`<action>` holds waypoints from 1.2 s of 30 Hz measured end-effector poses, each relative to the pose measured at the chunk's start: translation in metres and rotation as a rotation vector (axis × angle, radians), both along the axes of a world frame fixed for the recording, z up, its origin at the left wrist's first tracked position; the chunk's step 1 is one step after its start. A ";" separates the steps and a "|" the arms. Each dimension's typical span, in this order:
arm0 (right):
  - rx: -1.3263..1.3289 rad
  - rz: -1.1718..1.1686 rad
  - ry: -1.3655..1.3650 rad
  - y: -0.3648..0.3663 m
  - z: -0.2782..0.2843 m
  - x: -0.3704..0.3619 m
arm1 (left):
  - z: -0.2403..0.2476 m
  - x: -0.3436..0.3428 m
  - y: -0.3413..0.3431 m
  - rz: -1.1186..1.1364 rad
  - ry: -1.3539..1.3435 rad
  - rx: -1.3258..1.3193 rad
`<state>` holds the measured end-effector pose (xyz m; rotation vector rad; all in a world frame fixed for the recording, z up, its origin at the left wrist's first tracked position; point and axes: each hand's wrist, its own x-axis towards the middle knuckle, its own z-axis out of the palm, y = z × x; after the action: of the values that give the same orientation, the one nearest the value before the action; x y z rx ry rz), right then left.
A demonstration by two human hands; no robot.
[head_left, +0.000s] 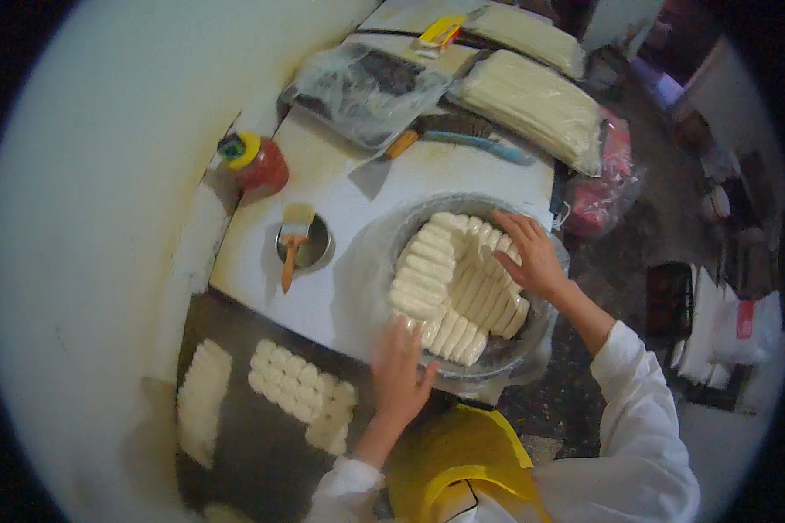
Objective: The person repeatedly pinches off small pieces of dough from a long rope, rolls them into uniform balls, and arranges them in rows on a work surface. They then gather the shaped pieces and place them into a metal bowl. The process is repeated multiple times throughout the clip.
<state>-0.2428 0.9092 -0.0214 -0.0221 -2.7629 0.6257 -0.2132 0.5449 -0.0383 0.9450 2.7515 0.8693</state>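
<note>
A round basin (527, 359) lined with clear plastic holds several pale dough sticks (425, 272), packed side by side in rows that run in different directions. My right hand (532, 254) reaches over the basin's right side, fingers spread, with the fingertips at the dough sticks there. At the near left rim is my left hand (399, 376), slightly blurred, its thumb apart from the fingers and nothing seen in it. Its fingertips are close to the nearest dough sticks; whether they touch is unclear.
Left of the basin, a flat brush (295, 237) lies across a metal cup (320, 247). Behind stand a red jar (266, 171), a scraper (376, 171), a blue-handled brush (475, 142) and plastic-covered trays (532, 105). More dough pieces (296, 383) lie on a dark surface at lower left.
</note>
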 end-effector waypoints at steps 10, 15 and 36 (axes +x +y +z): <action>-0.477 0.478 -0.199 -0.333 -0.019 0.112 | -0.112 0.082 -0.300 1.248 -0.435 0.318; -0.329 0.543 -0.330 -0.436 -0.097 0.133 | -0.156 0.116 -0.319 0.892 -0.326 0.191; -0.725 0.207 -1.262 -0.629 -0.123 0.106 | -0.154 0.192 -0.486 1.451 -1.044 1.359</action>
<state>-0.1363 0.2799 -0.1441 -0.4232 -3.3926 2.2745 -0.0210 0.0591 -0.1920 -1.4584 1.1919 2.3473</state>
